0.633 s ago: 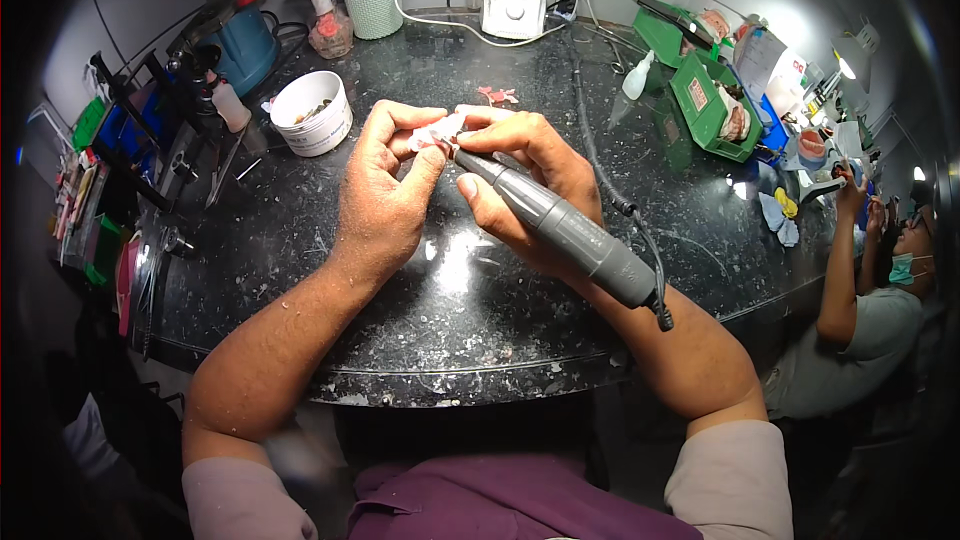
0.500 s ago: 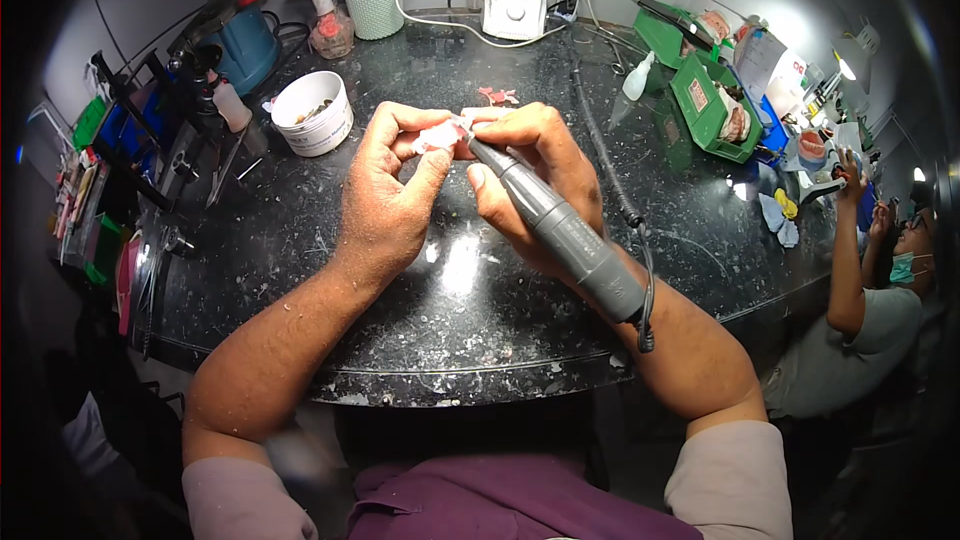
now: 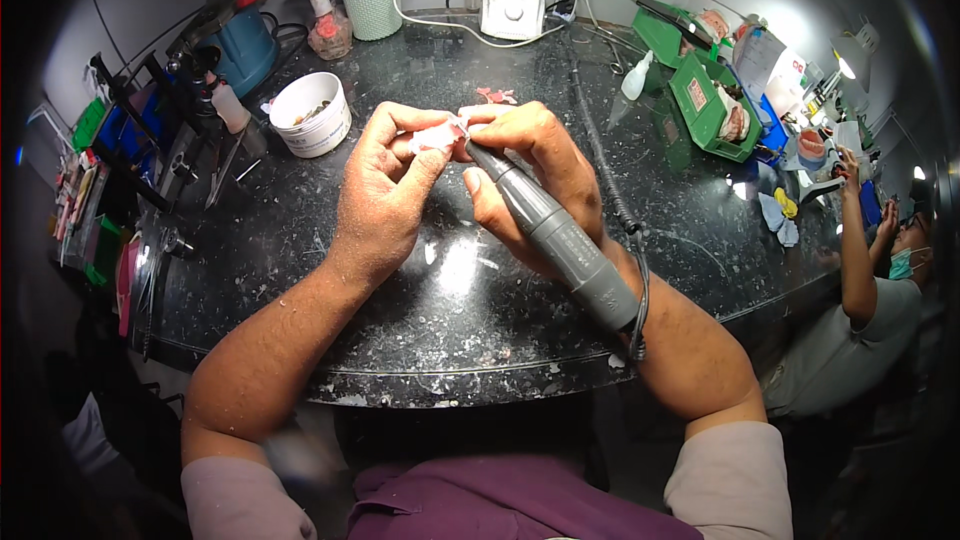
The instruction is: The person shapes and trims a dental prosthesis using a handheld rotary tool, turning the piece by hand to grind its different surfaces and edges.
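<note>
My left hand (image 3: 385,195) is closed, pinching a small pink-and-white denture piece (image 3: 437,137) between thumb and fingers. A dark grey rotary handpiece (image 3: 565,240) lies in my right hand (image 3: 545,165), gripped near its narrow front end like a pen. Its tip meets the right side of the denture piece; the exact contact is too small to make out. From the handpiece's rear end a black cord (image 3: 640,310) hangs by my right forearm. Just beyond my fingers, pink scraps (image 3: 496,96) lie on the dark, dust-flecked bench (image 3: 480,340).
Left of my hands stands a white tub (image 3: 312,115) of small parts. Behind are a bottle (image 3: 330,30), a tool cup (image 3: 373,8) and a white control box (image 3: 513,10). Green trays (image 3: 715,105) with dental models sit right, near a masked person (image 3: 860,320). A coiled cord (image 3: 608,165) crosses the bench.
The rear of the handpiece has shifted slightly left, and its cord hangs differently. The denture piece has turned a little in my left fingers. At right, the other person's arms have moved slightly.
</note>
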Demonstrator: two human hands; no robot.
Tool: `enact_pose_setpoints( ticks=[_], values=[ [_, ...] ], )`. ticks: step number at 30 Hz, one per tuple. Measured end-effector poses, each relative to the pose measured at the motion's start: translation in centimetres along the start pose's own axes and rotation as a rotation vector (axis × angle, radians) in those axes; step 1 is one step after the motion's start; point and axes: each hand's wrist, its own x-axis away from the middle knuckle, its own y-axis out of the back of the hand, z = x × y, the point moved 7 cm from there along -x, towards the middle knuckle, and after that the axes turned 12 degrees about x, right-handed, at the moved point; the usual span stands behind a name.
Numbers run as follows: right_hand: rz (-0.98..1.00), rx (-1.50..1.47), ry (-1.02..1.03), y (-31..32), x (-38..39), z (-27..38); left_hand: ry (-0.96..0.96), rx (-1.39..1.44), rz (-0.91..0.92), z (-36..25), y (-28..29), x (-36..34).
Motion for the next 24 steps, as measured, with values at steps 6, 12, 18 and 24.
enact_pose_setpoints(
  ticks=[6,12,18,24],
  values=[
    [0.056,0.039,0.064,-0.1,-0.2,0.4,0.033,0.051,-0.003,0.3,0.3,-0.1],
    [-0.119,-0.166,-0.153,0.5,-0.1,-0.4,-0.001,-0.068,-0.05,-0.4,0.2,-0.1],
    [-0.093,0.02,-0.077,0.0,-0.2,0.6,-0.052,-0.384,-0.023,-1.3,-0.3,0.2],
    [-0.035,0.006,-0.126,0.2,-0.4,-0.3,-0.126,-0.22,0.051,-0.9,-0.5,-0.3]
  ],
)
